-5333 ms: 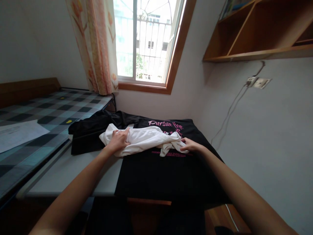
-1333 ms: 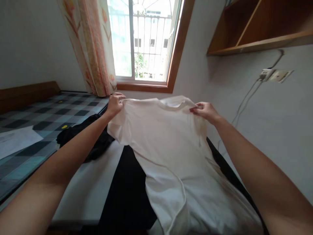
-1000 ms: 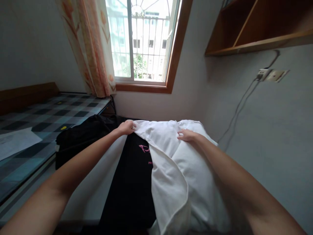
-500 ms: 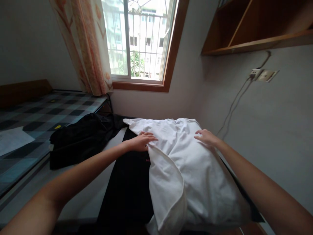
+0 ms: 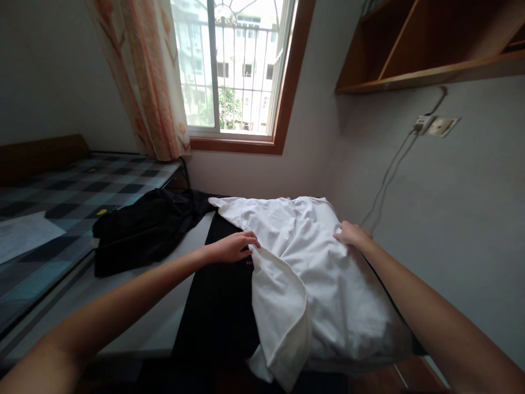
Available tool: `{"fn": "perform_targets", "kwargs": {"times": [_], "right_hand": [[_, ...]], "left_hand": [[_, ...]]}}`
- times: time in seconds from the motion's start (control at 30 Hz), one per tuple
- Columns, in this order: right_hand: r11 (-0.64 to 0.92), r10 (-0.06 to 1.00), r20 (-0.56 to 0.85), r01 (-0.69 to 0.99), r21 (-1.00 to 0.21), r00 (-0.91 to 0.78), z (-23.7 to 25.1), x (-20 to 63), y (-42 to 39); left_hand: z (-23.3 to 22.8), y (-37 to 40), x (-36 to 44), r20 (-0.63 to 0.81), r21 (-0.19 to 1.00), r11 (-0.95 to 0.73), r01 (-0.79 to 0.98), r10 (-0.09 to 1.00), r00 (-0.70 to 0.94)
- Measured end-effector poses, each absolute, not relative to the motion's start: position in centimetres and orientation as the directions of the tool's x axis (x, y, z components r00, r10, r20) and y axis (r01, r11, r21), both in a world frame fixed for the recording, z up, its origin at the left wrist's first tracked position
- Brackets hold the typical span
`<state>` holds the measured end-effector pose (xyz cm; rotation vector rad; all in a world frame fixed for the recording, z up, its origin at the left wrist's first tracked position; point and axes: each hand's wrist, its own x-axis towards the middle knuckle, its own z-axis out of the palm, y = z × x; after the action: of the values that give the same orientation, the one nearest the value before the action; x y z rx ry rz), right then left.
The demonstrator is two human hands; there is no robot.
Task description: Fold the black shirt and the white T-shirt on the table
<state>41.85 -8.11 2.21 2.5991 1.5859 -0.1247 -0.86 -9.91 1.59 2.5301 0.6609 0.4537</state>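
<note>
On grey table point(image 5: 135, 306) (by window point(image 5: 229, 65))

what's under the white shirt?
The white shirt lies on a black garment spread on the table; a bit of pink print shows by the left hand. The rest of the print is covered.

**White on black, checks to the side**

I see a plain white T-shirt point(image 5: 311, 273) lying over a black T-shirt point(image 5: 217, 312) with a trace of pink print. A black garment heap point(image 5: 143, 230) sits on the pale grey table point(image 5: 139, 306). The bed cover point(image 5: 53, 208) is checked in teal, grey and black. The curtain point(image 5: 151, 76) is cream with orange-pink floral stripes; the window frame point(image 5: 287, 93) is brown wood.
</note>
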Motion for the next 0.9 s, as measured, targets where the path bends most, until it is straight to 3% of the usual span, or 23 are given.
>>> {"fn": "perform_targets", "kwargs": {"times": [0.07, 0.17, 0.33, 0.43, 0.63, 0.77, 0.9], "right_hand": [[-0.385, 0.913, -0.138, 0.923, 0.013, 0.383, 1.5, 41.7, -8.1], [-0.26, 0.954, -0.154, 0.965, -0.01, 0.256, 0.3, 41.5, -8.1], [-0.226, 0.953, -0.193, 0.973, 0.051, 0.232, -0.4, 41.5, -8.5], [-0.216, 0.954, -0.195, 0.974, 0.075, 0.227, -0.3, 41.7, -8.5], [-0.23, 0.953, -0.191, 0.972, 0.051, 0.235, -0.6, 42.2, -8.2], [-0.255, 0.95, -0.168, 0.965, 0.059, 0.262, -0.3, 42.0, -8.2], [-0.281, 0.946, -0.151, 0.957, 0.066, 0.288, 0.5, 41.3, -8.8]], "left_hand": [[1.5, -11.0, 0.0, 0.211, 0.498, -0.795, 0.347, 0.499, 0.84], [1.5, -12.6, 2.1, 0.132, 0.432, -0.835, 0.342, 0.434, 0.891], [1.8, -13.7, 4.9, 0.032, 0.393, -0.838, 0.378, 0.423, 0.905], [2.6, -13.4, 4.1, 0.041, 0.474, -0.811, 0.343, 0.409, 0.912], [5.2, -12.0, -3.6, 0.02, 0.778, -0.601, 0.184, 0.316, 0.949], [5.6, -11.5, -9.8, -0.072, 0.817, -0.499, 0.29, 0.41, 0.909], [4.3, -11.6, -13.7, -0.118, 0.674, -0.555, 0.487, 0.57, 0.813]]}}
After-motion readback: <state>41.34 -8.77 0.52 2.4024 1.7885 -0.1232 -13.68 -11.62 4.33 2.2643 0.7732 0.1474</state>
